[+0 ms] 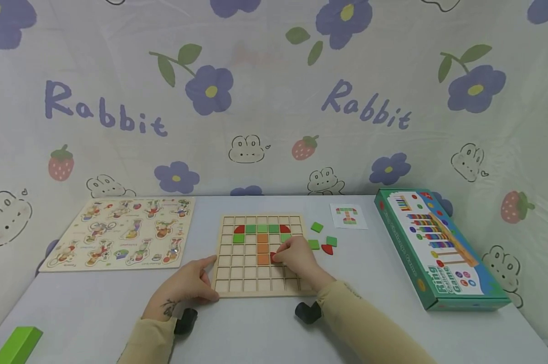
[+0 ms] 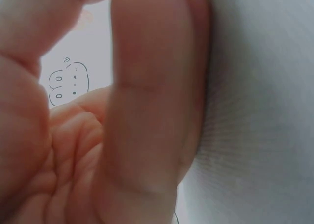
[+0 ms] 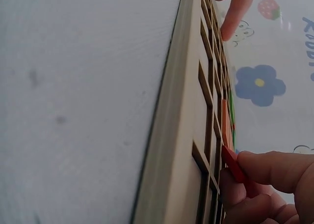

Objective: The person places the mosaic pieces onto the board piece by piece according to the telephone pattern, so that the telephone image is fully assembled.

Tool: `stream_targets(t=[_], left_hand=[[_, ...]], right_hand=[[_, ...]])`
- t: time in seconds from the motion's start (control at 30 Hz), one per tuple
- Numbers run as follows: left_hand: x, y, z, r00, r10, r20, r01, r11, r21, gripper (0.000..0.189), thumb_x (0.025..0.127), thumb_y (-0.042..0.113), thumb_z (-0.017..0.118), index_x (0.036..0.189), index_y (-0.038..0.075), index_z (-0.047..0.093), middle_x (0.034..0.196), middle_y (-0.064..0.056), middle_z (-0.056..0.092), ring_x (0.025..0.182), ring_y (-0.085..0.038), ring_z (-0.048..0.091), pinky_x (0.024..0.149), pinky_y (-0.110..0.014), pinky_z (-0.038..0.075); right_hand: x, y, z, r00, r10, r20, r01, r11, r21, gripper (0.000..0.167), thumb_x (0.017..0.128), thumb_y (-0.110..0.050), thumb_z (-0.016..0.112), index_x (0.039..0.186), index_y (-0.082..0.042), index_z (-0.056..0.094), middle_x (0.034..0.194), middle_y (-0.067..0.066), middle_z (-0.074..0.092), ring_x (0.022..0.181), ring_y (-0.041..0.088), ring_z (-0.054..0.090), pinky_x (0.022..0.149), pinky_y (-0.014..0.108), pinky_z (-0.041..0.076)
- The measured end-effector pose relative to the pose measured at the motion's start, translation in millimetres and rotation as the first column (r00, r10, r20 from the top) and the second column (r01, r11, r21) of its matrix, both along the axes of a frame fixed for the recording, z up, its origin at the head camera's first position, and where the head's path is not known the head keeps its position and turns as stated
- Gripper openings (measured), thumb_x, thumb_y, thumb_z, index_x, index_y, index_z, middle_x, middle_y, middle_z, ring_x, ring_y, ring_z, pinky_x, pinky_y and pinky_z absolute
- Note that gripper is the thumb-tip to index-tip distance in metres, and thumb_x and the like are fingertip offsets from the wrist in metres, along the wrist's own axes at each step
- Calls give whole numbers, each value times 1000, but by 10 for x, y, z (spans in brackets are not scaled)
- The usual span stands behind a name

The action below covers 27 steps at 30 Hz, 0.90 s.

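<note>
A wooden grid board (image 1: 237,286) lies on the table, its front rim (image 3: 162,170) showing in the right wrist view. Between thumb and fingers my right hand (image 1: 299,259) pinches a red quarter-round tile (image 3: 234,166), which is right at a cell beside the lowest orange tile (image 1: 263,260). Green tiles (image 1: 262,228) form a row across the board with a red tile (image 1: 239,229) at each end, above a column of orange tiles. My left hand (image 1: 188,284) touches the board's left edge with index finger and thumb apart; its fingers (image 2: 147,111) fill the left wrist view.
Right of the board lie loose green tiles (image 1: 317,227) and a loose red tile (image 1: 327,249). Behind them is a pattern card (image 1: 361,222). A green game box (image 1: 456,253) stands farther right, a picture puzzle board (image 1: 119,232) left, and a green block (image 1: 18,344) front left.
</note>
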<state>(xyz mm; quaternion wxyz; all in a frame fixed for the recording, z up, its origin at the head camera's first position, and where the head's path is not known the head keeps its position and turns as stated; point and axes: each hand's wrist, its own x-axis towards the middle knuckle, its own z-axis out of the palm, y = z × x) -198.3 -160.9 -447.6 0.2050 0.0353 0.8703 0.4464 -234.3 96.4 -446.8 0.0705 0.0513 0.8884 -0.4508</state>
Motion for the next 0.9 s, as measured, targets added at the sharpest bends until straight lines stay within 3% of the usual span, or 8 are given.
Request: stream_targets(t=[0.47, 0.7, 0.9], left_hand=[[-10, -11, -12, 1000, -18, 1, 18, 1000, 9, 95, 59, 0, 79, 143, 4, 34, 61, -3, 53, 50, -12, 47, 49, -25, 39], [-11, -6, -10, 1000, -10, 2, 10, 1000, 0, 95, 59, 0, 79, 142, 6, 35, 61, -3, 53, 50, -12, 47, 49, -25, 39], [-9, -6, -10, 1000, -7, 10, 7, 1000, 1, 95, 59, 0, 80, 143, 6, 35, 62, -4, 54, 51, -12, 47, 49, -25, 38]], right_hand=[[39, -46, 35, 1000, 7, 13, -9, 982, 187, 16, 75, -19, 72, 64, -12, 63, 66, 0, 59, 64, 16, 50, 51, 28, 35], [42, -52, 61, 999, 11, 36, -18, 978, 207, 19, 75, -19, 72, 61, -11, 61, 57, -2, 52, 56, 15, 46, 46, 27, 31], [39, 13, 54, 999, 13, 29, -19, 980, 198, 15, 78, -23, 71, 72, -12, 62, 67, 0, 56, 62, 16, 50, 51, 28, 36]])
